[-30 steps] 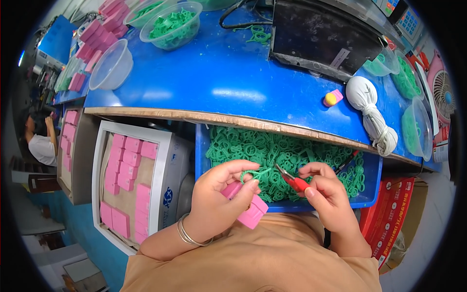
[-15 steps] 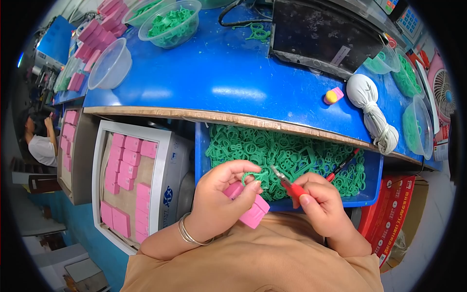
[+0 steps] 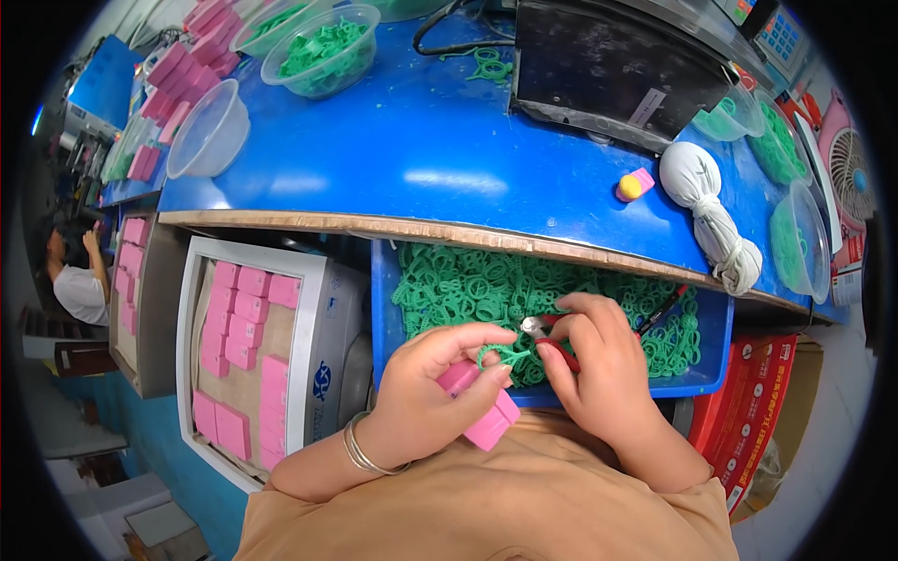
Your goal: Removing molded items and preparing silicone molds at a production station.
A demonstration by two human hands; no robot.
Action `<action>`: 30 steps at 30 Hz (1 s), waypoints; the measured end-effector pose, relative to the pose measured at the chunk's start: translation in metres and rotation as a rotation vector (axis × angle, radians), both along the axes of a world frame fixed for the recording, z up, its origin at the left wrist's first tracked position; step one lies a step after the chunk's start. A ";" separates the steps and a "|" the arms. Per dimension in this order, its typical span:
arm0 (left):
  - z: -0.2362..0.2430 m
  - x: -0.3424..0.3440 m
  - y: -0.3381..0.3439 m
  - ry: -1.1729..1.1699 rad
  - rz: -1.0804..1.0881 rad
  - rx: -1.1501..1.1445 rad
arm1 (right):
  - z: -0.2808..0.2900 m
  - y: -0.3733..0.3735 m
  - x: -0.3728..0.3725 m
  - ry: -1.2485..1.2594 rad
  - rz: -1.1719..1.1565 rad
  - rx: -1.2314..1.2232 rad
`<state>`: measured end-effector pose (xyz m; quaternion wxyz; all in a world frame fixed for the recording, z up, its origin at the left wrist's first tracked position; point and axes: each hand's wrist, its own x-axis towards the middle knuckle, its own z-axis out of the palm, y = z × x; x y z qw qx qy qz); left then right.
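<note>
My left hand [image 3: 435, 379] grips a pink block [image 3: 490, 426] against its palm. Between its thumb and forefinger is a small green ring-shaped piece [image 3: 506, 356] with a thin stem pointing right. My right hand [image 3: 603, 369] is closed round red-handled cutting pliers [image 3: 534, 326]; the metal jaws point at the left hand, just above the stem, and part of the handles is covered by fingers. Both hands are over the near side of a blue bin [image 3: 706, 383] heaped with green ring-shaped pieces [image 3: 458, 290].
A red-and-black tool [image 3: 662, 309] lies in the bin. Left of it stands a grey-white box [image 3: 313, 280] holding pink blocks [image 3: 234, 430]. The blue table [image 3: 374, 159] bears clear bowls [image 3: 211, 128], a black device [image 3: 608, 84] and a tied white cloth bundle [image 3: 708, 215]. Another person sits far left.
My right hand has turned, its back now more upward, and the pliers' handles have dropped under the fingers. The green piece has turned in my left fingers, its stem now pointing right.
</note>
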<state>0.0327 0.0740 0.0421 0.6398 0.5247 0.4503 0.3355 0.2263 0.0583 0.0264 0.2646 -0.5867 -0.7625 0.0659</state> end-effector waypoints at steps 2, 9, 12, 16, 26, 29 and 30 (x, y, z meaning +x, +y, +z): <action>0.000 -0.001 0.000 0.031 -0.030 0.040 | 0.011 0.003 -0.002 0.403 0.260 -0.135; 0.000 0.003 0.003 0.031 -0.117 0.213 | 0.010 0.000 -0.011 0.783 0.343 -0.311; 0.005 0.001 0.006 0.122 -0.139 0.383 | 0.009 -0.003 -0.012 0.946 0.313 -0.430; 0.008 -0.002 0.011 0.159 -0.195 0.450 | 0.008 -0.005 -0.011 1.016 0.300 -0.495; 0.007 -0.004 0.010 0.149 -0.204 0.431 | 0.008 -0.006 -0.009 1.031 0.272 -0.471; 0.006 -0.003 0.010 0.151 -0.213 0.440 | 0.008 -0.006 -0.007 1.052 0.290 -0.483; 0.006 -0.003 0.010 0.154 -0.219 0.449 | 0.008 -0.006 -0.008 1.042 0.300 -0.472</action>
